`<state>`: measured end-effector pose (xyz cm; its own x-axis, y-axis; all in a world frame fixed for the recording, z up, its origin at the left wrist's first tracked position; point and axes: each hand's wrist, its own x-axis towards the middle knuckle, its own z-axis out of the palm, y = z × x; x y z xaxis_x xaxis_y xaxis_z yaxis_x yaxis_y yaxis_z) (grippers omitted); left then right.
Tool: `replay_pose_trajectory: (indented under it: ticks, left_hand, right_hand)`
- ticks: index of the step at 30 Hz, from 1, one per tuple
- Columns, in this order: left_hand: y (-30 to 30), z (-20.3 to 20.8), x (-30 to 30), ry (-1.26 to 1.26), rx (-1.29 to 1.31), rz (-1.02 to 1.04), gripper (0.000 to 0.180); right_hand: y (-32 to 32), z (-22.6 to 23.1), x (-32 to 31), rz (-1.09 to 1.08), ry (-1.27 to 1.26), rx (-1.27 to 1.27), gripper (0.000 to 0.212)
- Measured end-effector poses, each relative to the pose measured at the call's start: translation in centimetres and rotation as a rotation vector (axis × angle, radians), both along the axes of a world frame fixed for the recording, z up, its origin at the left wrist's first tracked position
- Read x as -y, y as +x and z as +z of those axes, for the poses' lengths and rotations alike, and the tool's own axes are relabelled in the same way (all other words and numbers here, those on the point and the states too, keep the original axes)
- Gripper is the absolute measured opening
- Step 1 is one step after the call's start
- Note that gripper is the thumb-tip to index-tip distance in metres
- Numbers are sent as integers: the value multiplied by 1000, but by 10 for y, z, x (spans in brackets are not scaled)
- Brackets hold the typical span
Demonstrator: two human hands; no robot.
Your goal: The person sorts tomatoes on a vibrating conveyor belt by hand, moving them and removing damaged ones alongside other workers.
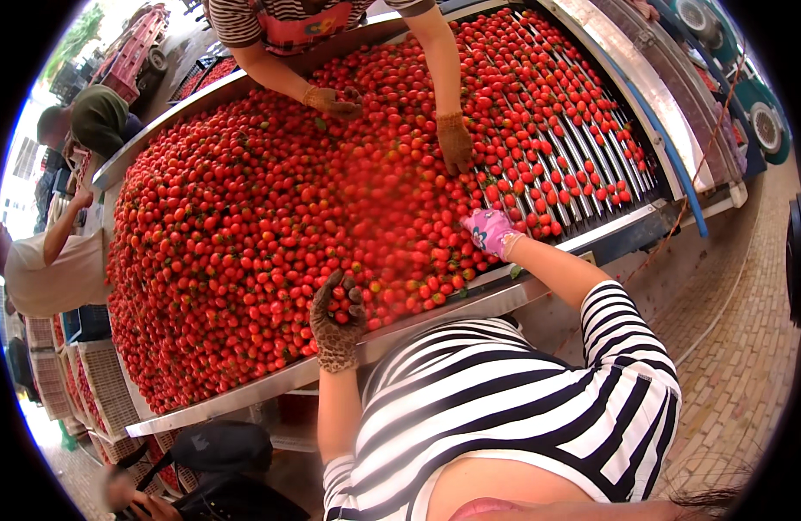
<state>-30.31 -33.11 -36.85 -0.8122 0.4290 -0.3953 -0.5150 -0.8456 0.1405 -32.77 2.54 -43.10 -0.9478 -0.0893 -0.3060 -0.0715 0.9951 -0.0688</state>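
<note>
A deep bed of small red cherry tomatoes (236, 234) fills a metal-edged sorting table in front of me. My left hand (335, 326), in a brown patterned glove, rests at the near edge of the heap. Its fingers are apart and curved, with tomatoes showing between them. Farther right, my right hand (490, 233), in a pink flowered glove, reaches in where the heap meets the metal rollers (578, 161). Its fingers are bent together against the tomatoes; whatever they hold is hidden.
Across the table, a co-worker's brown-gloved hands (454, 143) touch the tomatoes. The table's near metal rim (244, 399) runs before me. Stacked crates (105, 382) and other people stand at the left. A blue bar (669, 156) borders the rollers; brick paving (722, 321) lies at right.
</note>
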Motion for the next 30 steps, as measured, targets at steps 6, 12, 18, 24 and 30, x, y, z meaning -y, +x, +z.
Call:
replay_pose_trajectory:
  ticks: [6,12,18,24,30]
  left_hand:
    - [5,-9,18,-21,-22,27,31]
    - [4,-23,-10,-193,5,11,34]
    - [4,-45,-18,119,-165,-53,32]
    - [23,-23,22,215,-54,68,31]
    - [67,0,81,137,-58,458,32]
  right_hand:
    - [-13,19,4,-202,-289,-53,25]
    - [-23,70,96,-175,-1168,65,23]
    - [2,146,186,269,-893,36,44]
    - [-8,97,205,185,-1169,-92,32]
    - [-28,56,195,145,-1309,-105,30]
